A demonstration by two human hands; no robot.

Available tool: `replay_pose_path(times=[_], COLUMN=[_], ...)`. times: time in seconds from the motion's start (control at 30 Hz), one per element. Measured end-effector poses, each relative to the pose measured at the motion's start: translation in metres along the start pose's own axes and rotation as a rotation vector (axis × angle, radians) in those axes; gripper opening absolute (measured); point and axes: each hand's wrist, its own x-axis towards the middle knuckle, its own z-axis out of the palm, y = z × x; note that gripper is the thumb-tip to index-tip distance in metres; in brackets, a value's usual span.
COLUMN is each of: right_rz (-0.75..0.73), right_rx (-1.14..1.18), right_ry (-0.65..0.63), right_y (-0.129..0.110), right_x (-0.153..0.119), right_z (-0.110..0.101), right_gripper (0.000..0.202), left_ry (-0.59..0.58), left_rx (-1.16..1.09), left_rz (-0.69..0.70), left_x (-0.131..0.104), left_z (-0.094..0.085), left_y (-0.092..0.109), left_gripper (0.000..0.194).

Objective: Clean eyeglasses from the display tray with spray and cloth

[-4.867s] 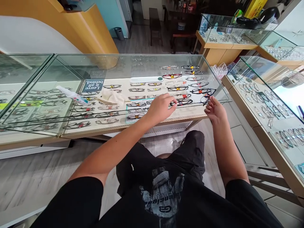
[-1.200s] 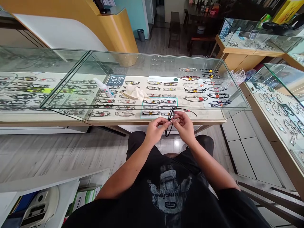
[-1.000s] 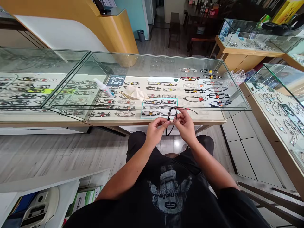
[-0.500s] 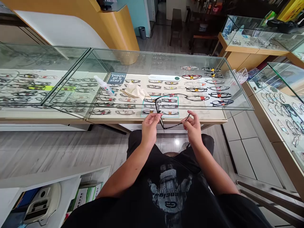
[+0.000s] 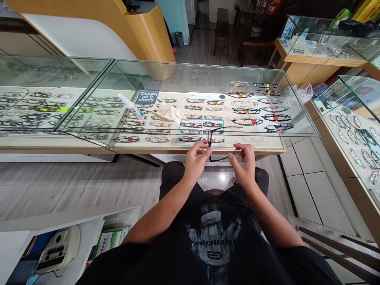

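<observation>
A pair of black-framed eyeglasses (image 5: 210, 137) is held up before the near edge of the glass display case (image 5: 202, 149), its temples pointing to the right. My left hand (image 5: 196, 161) pinches the front of the frame between thumb and fingers. At the end of the nearer temple, my right hand (image 5: 244, 163) has its thumb and fingers closed around the tip. The other temple extends freely over the glass. On the case top lie a crumpled cream cloth (image 5: 171, 113) and a white spray bottle (image 5: 130, 106) on its side.
Rows of eyeglasses (image 5: 246, 121) fill the case beneath the glass. Another display case (image 5: 353, 134) runs along the right side. A white shelf unit (image 5: 89, 221) stands at the lower left, and slatted bars (image 5: 335, 245) are at the lower right.
My left hand and the eyeglasses have moved right, and the frame has turned more edge-on. My right hand has come slightly further along the temple, nearer to my left hand.
</observation>
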Motion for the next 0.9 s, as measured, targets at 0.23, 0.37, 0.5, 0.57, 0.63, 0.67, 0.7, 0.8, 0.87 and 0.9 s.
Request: replay_pose_path(times=[0.23,0.37,0.5,0.57,0.63,0.67,0.7,0.8,0.87,0.9], right_rz=[-0.072,-0.049,-0.042,-0.044,-0.042,-0.038,-0.033,-0.011,-0.002,0.000], right_rx=[0.053,0.079,0.105,0.113,0.117,0.120,0.122,0.121,0.115,0.110], right_ry=[-0.289,-0.271,-0.259,-0.266,-0.277,-0.280,-0.281,-0.263,-0.250,-0.245], right_y=[0.002,0.007,0.007,0.007,0.007,0.006,0.006,0.002,0.000,0.000], right_x=[-0.002,-0.005,-0.006,-0.006,-0.006,-0.006,-0.007,-0.007,-0.006,-0.006], right_z=[0.017,0.020,0.018,0.018,0.017,0.017,0.016,0.010,0.004,0.000], right_gripper=[0.032,0.016,0.016,0.018,0.020,0.021,0.023,0.025,0.026,0.025], left_ry=[-0.162,-0.220,-0.256,-0.282,-0.315,-0.333,-0.343,-0.244,-0.009,0.139], left_rx=[-0.034,-0.035,-0.028,-0.023,0.000,0.017,0.034,0.075,0.111,0.143], left_rz=[-0.041,-0.097,-0.114,-0.098,-0.065,-0.047,-0.031,0.031,0.128,0.201], left_x=[-0.008,-0.009,-0.006,-0.006,-0.007,-0.007,-0.008,0.000,0.019,0.033], left_z=[0.015,0.016,0.012,0.009,0.005,0.002,-0.002,-0.021,-0.045,-0.060], left_y=[0.001,0.005,0.006,0.006,0.009,0.011,0.014,0.026,0.034,0.038], left_gripper=[0.021,0.020,0.020,0.020,0.020,0.021,0.022,0.027,0.026,0.025])
